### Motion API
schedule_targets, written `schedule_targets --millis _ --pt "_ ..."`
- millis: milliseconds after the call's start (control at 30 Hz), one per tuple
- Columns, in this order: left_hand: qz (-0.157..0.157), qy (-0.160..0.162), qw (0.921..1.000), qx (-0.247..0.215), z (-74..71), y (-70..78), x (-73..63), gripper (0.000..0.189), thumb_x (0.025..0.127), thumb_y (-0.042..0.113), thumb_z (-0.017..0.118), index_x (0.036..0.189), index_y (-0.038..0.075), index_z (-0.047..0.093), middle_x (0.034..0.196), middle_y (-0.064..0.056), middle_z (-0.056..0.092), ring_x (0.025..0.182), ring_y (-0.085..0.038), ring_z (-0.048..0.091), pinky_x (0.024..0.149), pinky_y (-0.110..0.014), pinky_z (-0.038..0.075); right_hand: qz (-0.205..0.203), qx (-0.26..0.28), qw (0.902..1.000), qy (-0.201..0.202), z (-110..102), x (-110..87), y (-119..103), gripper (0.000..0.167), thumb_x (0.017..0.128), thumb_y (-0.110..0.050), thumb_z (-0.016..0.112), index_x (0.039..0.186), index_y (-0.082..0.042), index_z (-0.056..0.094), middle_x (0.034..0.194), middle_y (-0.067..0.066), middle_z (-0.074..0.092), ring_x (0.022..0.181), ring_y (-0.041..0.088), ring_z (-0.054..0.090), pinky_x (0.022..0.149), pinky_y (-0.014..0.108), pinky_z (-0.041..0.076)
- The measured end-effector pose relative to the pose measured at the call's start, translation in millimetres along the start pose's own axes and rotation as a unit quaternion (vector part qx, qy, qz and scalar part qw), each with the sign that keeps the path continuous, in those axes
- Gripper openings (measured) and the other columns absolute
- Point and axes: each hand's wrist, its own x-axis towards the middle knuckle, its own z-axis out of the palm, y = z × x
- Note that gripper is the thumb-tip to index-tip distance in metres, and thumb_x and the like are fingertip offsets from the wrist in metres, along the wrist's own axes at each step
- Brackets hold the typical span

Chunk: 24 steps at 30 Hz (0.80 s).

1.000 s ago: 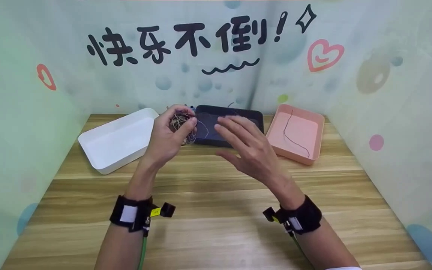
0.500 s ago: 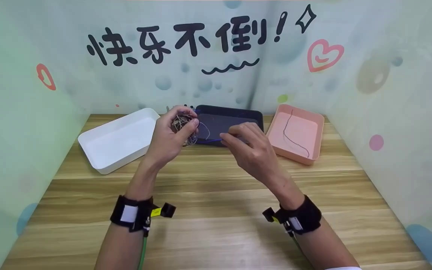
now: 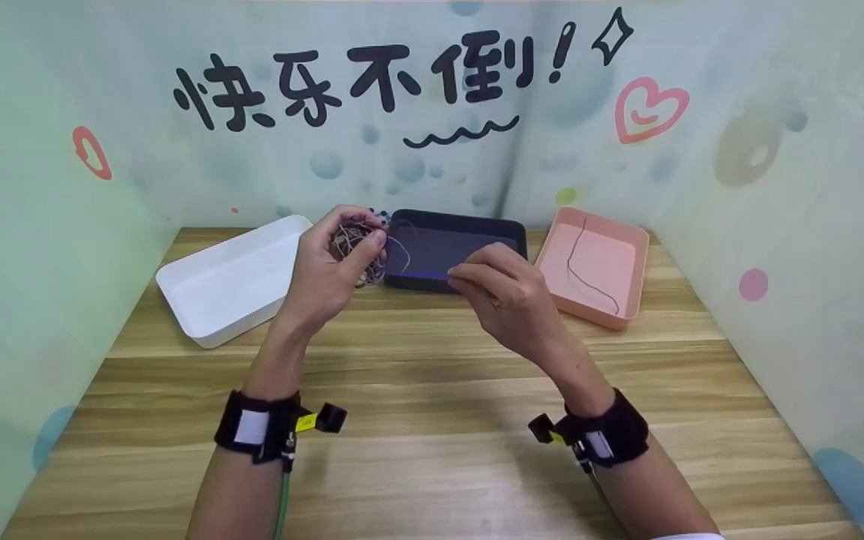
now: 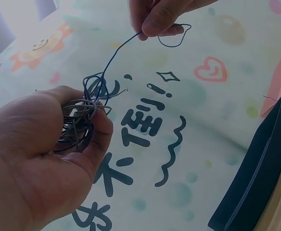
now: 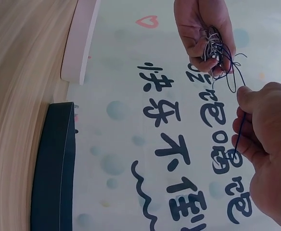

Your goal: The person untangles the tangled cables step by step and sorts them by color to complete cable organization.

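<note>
The left hand [image 3: 323,262] grips a wire tangle [image 4: 79,115]; the right hand [image 3: 511,300] pinches a blue wire [image 4: 117,49] running from it. A dark tray [image 3: 454,241] sits near the far edge of the bench [image 3: 432,420].

back cloth [image 3: 267,180]: black characters [image 3: 383,79] read 快乐不倒!, wavy line [image 3: 462,133] beneath. right wrist view: second line of characters [image 5: 221,154] includes 喝, partly hidden. yellow tag [image 3: 306,423] on left wrist strap [image 3: 252,426]: too small to read.

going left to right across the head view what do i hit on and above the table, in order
White tray → left hand holding a tangle of wires → blue wire → right hand pinching its end → pink tray with a thin dark wire inside.
</note>
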Motion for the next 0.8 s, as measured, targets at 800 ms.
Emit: schedule_targets --millis 800 --pt "0.049 0.104 0.9928 0.034 -8.0 -2.6 4.8 0.02 0.109 0.011 0.071 0.125 -0.001 0.07 0.112 -0.004 0.073 0.098 -0.026 0.075 0.081 -0.029 0.067 0.163 0.149 0.9745 -0.04 -38.9 -2.4 28.4 0.007 0.097 0.003 0.084 0.095 -0.004 0.087 0.085 0.01 0.078 0.077 0.007 0.064 0.07 0.017 0.051"
